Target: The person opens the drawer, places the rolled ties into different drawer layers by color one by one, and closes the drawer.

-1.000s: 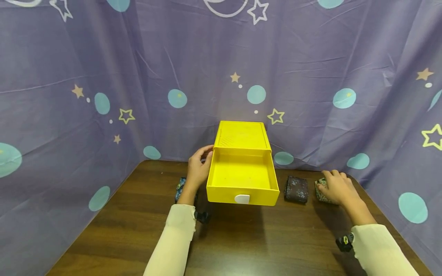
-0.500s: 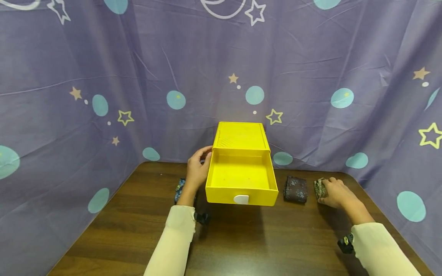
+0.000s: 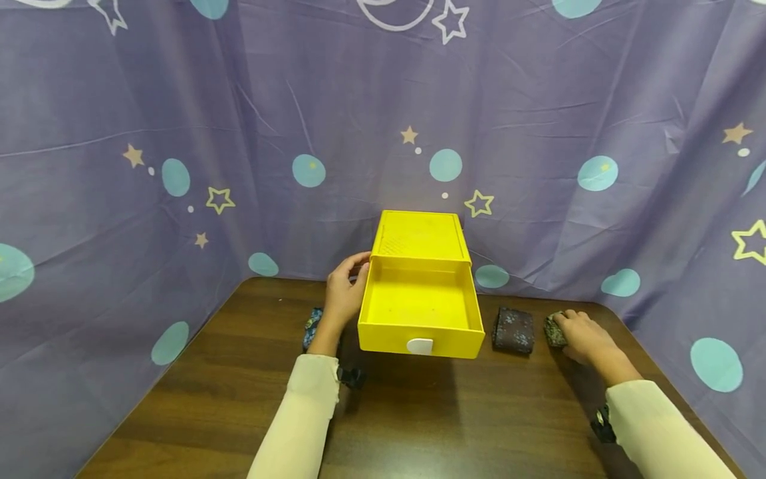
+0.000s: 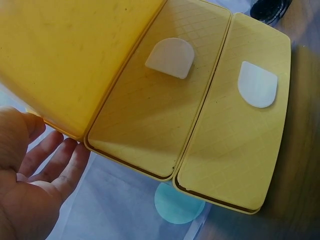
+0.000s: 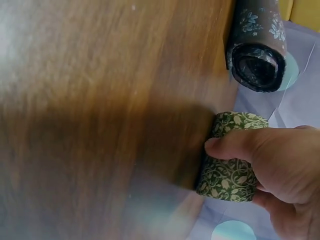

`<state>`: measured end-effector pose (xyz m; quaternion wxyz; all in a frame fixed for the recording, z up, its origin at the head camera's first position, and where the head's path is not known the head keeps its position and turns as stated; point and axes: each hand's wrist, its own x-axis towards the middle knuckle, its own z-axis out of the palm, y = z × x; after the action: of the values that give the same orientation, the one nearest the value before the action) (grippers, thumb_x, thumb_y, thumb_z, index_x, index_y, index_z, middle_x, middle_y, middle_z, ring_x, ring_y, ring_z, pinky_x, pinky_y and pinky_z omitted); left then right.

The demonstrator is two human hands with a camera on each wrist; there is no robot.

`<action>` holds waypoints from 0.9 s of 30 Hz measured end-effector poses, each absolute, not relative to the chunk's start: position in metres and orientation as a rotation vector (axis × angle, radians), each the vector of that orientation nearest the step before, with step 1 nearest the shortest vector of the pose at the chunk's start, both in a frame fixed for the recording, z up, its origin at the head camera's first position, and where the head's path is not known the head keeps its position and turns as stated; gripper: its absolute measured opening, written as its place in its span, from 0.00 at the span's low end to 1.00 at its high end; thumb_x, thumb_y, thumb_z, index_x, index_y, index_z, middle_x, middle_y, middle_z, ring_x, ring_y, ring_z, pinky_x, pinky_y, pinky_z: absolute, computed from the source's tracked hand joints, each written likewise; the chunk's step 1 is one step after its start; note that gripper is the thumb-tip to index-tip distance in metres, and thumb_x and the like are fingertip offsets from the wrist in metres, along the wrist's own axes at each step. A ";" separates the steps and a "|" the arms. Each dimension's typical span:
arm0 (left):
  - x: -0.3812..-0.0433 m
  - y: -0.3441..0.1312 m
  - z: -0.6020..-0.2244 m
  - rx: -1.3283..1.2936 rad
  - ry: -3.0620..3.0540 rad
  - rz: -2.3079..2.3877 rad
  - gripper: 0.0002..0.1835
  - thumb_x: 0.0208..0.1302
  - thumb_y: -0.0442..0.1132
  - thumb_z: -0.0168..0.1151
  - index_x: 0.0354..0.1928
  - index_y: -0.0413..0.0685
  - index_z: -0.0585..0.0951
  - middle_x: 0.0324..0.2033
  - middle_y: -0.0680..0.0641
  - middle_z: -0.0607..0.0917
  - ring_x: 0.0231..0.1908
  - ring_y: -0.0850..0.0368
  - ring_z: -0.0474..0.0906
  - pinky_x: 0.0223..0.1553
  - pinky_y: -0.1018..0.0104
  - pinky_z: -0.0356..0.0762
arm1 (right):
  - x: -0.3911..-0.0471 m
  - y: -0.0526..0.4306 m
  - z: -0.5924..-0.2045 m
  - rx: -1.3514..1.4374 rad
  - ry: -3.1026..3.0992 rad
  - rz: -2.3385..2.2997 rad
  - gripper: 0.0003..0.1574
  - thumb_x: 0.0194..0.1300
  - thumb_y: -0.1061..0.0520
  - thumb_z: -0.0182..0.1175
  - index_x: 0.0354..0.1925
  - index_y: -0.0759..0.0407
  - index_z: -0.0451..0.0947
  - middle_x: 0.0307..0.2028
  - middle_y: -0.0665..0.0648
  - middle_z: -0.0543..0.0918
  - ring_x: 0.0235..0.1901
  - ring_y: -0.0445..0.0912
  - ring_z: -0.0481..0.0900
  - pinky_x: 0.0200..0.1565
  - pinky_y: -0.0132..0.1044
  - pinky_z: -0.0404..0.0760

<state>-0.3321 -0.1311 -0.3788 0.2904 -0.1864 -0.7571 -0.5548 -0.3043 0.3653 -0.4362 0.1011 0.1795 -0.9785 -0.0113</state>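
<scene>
Grasping green roll (image 5: 227, 182) with fingers (image 3: 574, 316) of right hand (image 3: 586, 337), with thumb (image 5: 235, 143) laid across the leafy print and the rest mostly hidden behind. Located near back right corner of worktop (image 3: 419, 426); can't tell whether resting on it or lifted. Touching left side of yellow unit (image 3: 421, 233) with left hand (image 3: 345, 293), fingers loosely extended, released. Just left of green roll, apart from it: dark roll (image 3: 513, 330), flower-printed, with wound end visible in right wrist view. Further left, at middle back: yellow unit, with top drawer (image 3: 419, 303) standing open toward the wearer, white pull (image 3: 420, 346) on its front. Below, per left wrist view: two closed drawers (image 4: 155, 105), each with white pull. Left of unit, partly hidden by left forearm: blue roll (image 3: 312, 326). On both wrists: black devices (image 3: 352, 377), beside cream sleeves (image 3: 293, 412). Behind and to both sides: purple curtain (image 3: 383, 100), printed with stars and pale blue discs.
</scene>
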 end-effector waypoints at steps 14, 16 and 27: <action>-0.331 -0.131 -0.379 -0.495 -2.022 -1.461 0.16 0.77 0.37 0.57 0.61 0.43 0.83 0.52 0.42 0.86 0.47 0.47 0.83 0.46 0.50 0.85 | -0.314 0.369 -0.438 0.554 -2.852 -0.005 0.36 0.49 0.60 0.78 0.48 0.74 0.70 0.43 0.74 0.76 0.44 0.71 0.76 0.49 0.64 0.77; -0.331 -0.131 -0.379 -0.491 -2.029 -1.462 0.15 0.77 0.37 0.57 0.61 0.43 0.83 0.52 0.42 0.86 0.47 0.47 0.83 0.47 0.51 0.85 | -0.315 0.370 -0.437 0.553 -2.856 -0.007 0.35 0.51 0.59 0.77 0.48 0.75 0.70 0.43 0.74 0.76 0.44 0.72 0.76 0.49 0.64 0.77; -0.331 -0.131 -0.378 -0.468 -2.050 -1.469 0.16 0.77 0.37 0.58 0.62 0.45 0.82 0.53 0.44 0.86 0.48 0.48 0.83 0.47 0.51 0.85 | -0.314 0.378 -0.421 0.547 -2.810 -0.025 0.26 0.58 0.56 0.73 0.41 0.72 0.70 0.33 0.68 0.76 0.34 0.67 0.78 0.39 0.61 0.78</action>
<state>-0.3307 -0.1314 -0.3783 0.2845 -0.1751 -0.7662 -0.5490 -0.3138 0.3782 -0.4210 0.1390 0.1891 -0.9720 -0.0085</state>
